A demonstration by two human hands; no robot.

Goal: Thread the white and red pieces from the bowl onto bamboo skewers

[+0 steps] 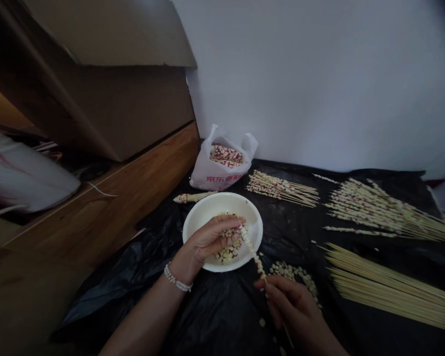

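Observation:
My left hand, with a beaded bracelet at its wrist, is over a white bowl. Its thumb and fingers pinch near the upper end of a skewer threaded with corn kernels. Loose kernels in white and dark red lie in the bowl below. To the right of the bowl, my right hand is closed round the lower part of that skewer, just under the kernels. The skewer slants between both hands. Another pile of kernels lies partly behind my right hand.
A plastic bag of corn cobs stands behind the bowl, with a cob before it. Threaded skewers, a smaller bundle and bare sticks lie right on black plastic. A cardboard box is at back left.

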